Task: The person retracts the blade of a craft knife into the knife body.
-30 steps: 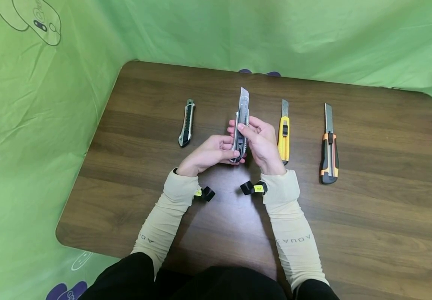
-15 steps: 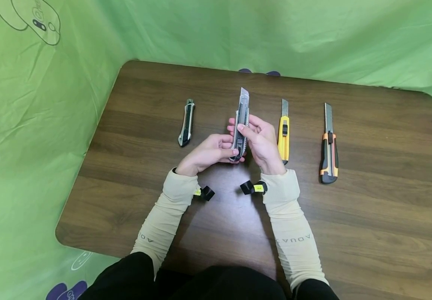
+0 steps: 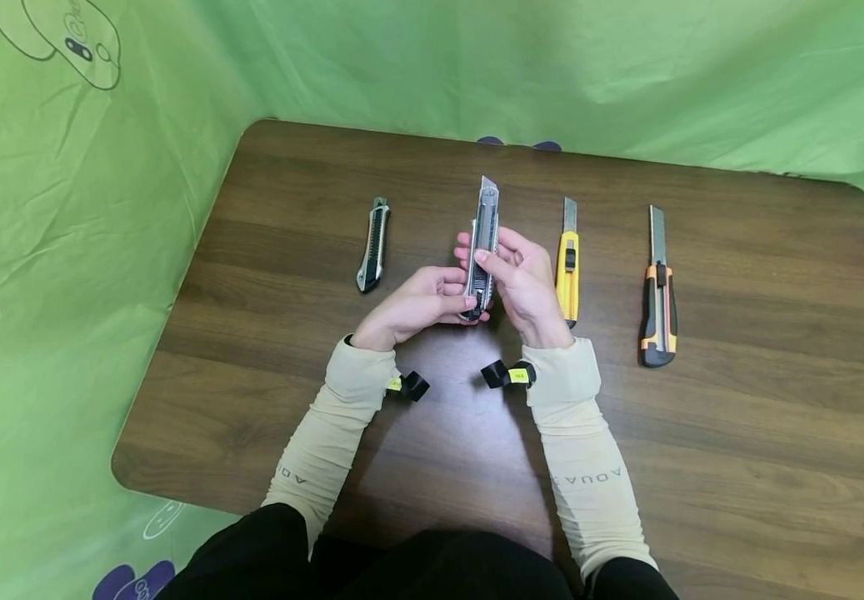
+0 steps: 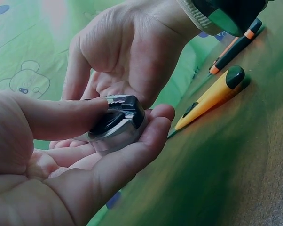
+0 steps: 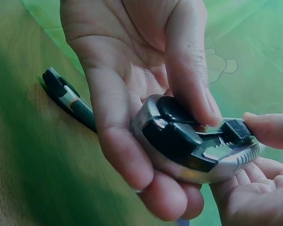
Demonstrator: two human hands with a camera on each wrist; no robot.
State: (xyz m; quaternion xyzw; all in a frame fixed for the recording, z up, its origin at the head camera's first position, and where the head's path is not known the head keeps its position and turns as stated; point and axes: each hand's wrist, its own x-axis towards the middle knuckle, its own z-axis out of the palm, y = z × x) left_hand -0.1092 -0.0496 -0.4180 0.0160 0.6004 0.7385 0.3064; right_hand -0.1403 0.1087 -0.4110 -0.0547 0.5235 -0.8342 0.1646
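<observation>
A silver and black utility knife [image 3: 486, 218] is held off the table, its blade pointing away from the person. My left hand [image 3: 418, 302] holds its butt end, thumb on top and fingers beneath. On the knife's right side, my right hand [image 3: 523, 282] grips the handle, with the thumb on its upper face. In the right wrist view, that thumb [image 5: 268, 131] meets the black ridged slider [image 5: 236, 132]. The knife's butt [image 4: 120, 125] faces the camera in the left wrist view, where the blade is hidden.
On the brown table [image 3: 267, 358] lie a smaller silver and black utility knife [image 3: 374, 246] at left, a yellow one [image 3: 568, 275] with its blade out, and an orange and black one [image 3: 658, 308], also blade out. Green cloth [image 3: 402, 67] hangs behind.
The held knife and both hands have shifted only very slightly, with the grip looking the same. The other knives lie where they were.
</observation>
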